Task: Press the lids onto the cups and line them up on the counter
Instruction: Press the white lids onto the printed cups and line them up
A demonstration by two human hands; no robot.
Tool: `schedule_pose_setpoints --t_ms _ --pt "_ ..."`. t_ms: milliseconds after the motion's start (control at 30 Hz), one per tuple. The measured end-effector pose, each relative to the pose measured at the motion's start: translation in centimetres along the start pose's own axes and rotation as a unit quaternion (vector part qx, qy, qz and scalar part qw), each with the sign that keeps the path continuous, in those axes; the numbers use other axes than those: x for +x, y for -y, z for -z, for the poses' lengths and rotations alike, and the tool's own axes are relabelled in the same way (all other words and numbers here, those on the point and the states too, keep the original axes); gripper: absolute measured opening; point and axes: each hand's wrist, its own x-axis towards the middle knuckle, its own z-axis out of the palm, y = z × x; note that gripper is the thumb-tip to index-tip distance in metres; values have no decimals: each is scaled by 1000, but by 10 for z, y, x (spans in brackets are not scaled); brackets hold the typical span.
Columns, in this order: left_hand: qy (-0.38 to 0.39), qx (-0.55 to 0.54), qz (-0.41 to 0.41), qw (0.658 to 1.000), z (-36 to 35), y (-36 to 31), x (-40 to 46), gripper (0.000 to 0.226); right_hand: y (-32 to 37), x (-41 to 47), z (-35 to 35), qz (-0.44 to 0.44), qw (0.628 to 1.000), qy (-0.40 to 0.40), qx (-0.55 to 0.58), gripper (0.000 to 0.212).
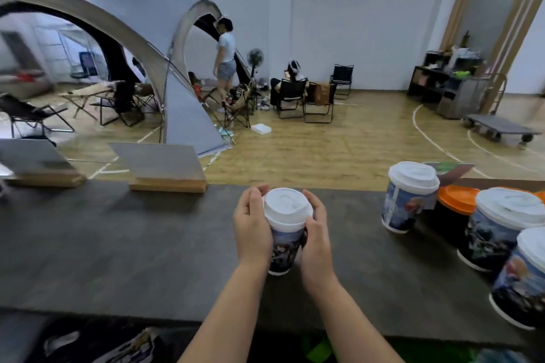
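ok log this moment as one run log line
step: pressing lid | cup: on counter | left hand: grips cup | right hand: grips cup

A cup (285,242) stands on the counter (118,244) near its middle, between the left hand (253,227) and right hand (317,233). Well to its right stand four more lidded cups (408,200). Two stands (165,168) sit at the counter's far left edge. Beyond, a tent (124,38) rises left, with chairs (290,97) to its right.
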Motion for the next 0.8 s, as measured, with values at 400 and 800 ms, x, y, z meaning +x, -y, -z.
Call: schedule_pose_setpoints --t_ms 400,800 --pt "13 -15 -64 998 17 9 -8 38 -13 6 -23 27 997 -14 -77 34" --pt "5 44 -112 993 25 14 -7 38 -15 12 -17 42 993 13 -113 44"
